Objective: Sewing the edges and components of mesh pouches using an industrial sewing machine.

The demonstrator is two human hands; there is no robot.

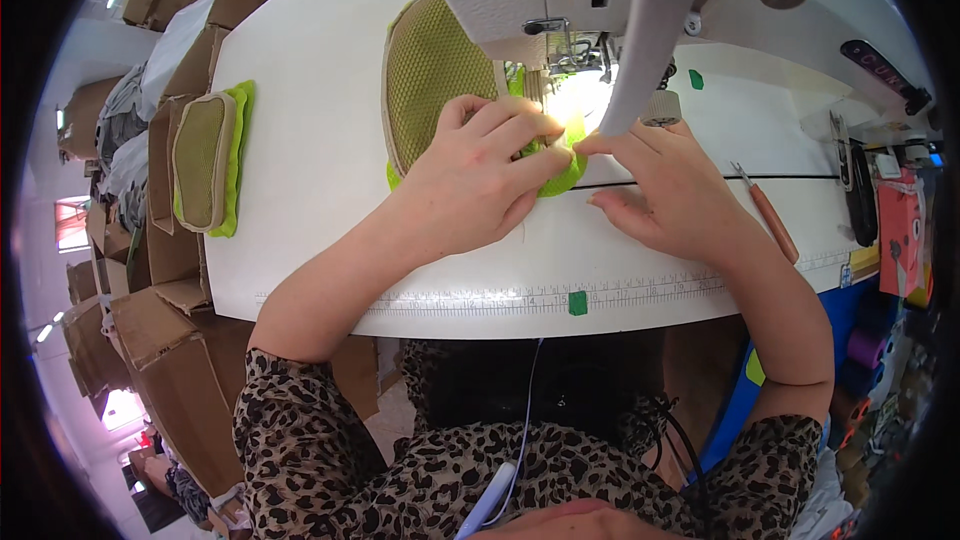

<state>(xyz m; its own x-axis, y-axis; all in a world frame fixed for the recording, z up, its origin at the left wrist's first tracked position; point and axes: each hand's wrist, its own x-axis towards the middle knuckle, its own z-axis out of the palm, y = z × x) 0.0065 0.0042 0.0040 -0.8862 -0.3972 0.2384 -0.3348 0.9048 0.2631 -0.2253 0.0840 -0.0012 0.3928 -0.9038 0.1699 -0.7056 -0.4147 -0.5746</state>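
Under the lit head of a white sewing machine [570,0] lies an olive mesh piece [440,80] with tan edging and bright green fabric [566,175] along its side. My left hand [490,165] presses on this piece, its fingers bent over the green fabric just before the presser foot. At the fabric's right edge, my right hand [660,185] has its index finger and thumb apart, the index fingertip touching the green fabric. Glare from the lamp hides the needle and the stitching spot.
A smaller olive mesh piece with green backing [207,160] lies at the table's left end. On the right are a wooden-handled seam ripper [767,215] and a black-handled cutter [861,195]. A printed ruler strip [480,298] follows the front edge. Cardboard boxes [175,370] stand left.
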